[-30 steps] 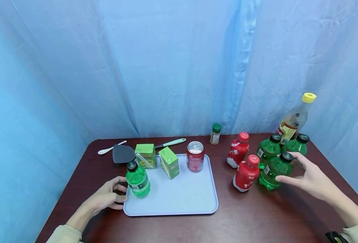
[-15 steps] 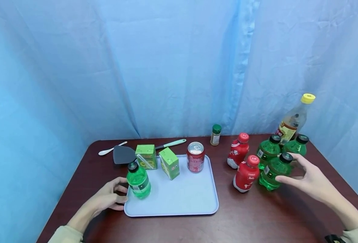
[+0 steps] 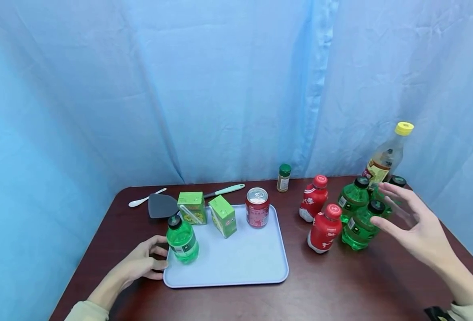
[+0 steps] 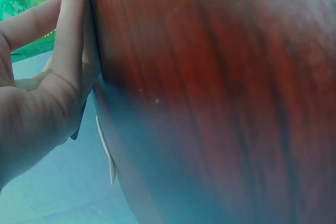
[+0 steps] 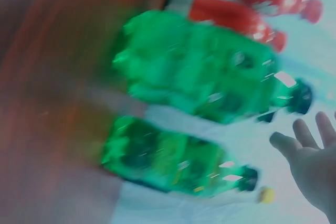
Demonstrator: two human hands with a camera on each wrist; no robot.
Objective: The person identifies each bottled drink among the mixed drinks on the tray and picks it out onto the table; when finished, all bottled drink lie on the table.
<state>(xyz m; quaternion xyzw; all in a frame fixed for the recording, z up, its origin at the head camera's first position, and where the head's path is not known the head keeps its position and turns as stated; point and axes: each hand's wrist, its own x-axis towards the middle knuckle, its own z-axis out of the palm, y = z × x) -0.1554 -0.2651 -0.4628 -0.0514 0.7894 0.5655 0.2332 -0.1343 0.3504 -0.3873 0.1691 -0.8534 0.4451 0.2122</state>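
Note:
On the table lies a pale tray (image 3: 240, 272) bearing a green bottle (image 3: 183, 243), two green drink cartons (image 3: 192, 208) and a red can (image 3: 258, 207). My left hand (image 3: 142, 260) rests at the tray's left edge, fingers touching the rim beside that bottle; the left wrist view has a finger (image 4: 72, 30) lying straight along the edge. My right hand (image 3: 421, 227) is spread at the right, apart from the nearest green soda bottle (image 3: 358, 229). Its fingers hide part of another green bottle behind. In the right wrist view that hand (image 5: 315, 166) holds nothing.
Two red bottles (image 3: 325, 229) stand left of the green group. A large yellow-capped bottle (image 3: 385, 160) is behind it. Along the back are a spice jar (image 3: 283, 179), a spatula (image 3: 163, 205) and a white spoon (image 3: 138, 202). Blue curtains (image 3: 228, 89) enclose the table.
My right hand has let go of the nearest green bottle, moved slightly up and right, and spread its fingers. The bottle stays in place. My left hand has barely moved.

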